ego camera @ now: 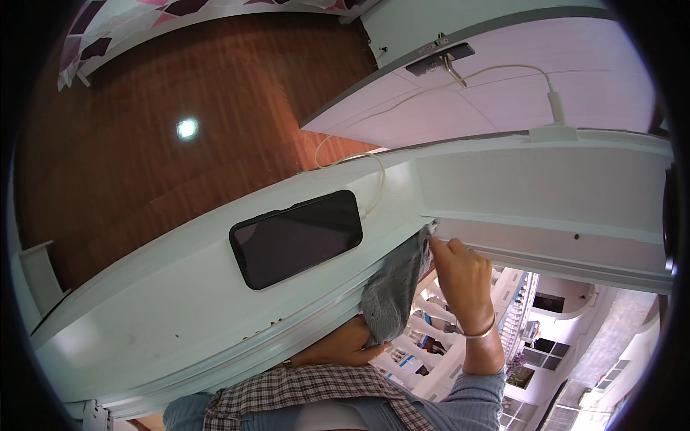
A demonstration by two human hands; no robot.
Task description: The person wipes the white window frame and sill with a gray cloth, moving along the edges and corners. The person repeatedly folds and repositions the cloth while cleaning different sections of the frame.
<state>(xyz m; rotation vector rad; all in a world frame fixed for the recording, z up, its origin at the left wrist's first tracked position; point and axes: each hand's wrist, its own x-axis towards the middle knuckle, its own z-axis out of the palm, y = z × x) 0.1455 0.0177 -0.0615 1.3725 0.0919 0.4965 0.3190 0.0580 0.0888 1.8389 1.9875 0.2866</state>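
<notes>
A grey cloth [392, 288] hangs between my two hands at the track and corner of a white window frame [334, 285]. My right hand [462, 275], with a bangle at the wrist, pinches the cloth's upper end near the frame's corner. Lower and to the left, my left hand [353, 342] is at the cloth's bottom end, its fingers partly hidden by the fabric. Beside the cloth, a black smartphone [296, 240] lies face up on the white sill [178, 301], joined to a pale charging cable [384, 183].
The cable runs to a plug [556, 113] at the right. Beyond the sill are a wooden floor [161, 161], a partly open door [485, 81] with a handle, and a patterned bedspread [135, 27]. White balusters [431, 328] and buildings show outside the window.
</notes>
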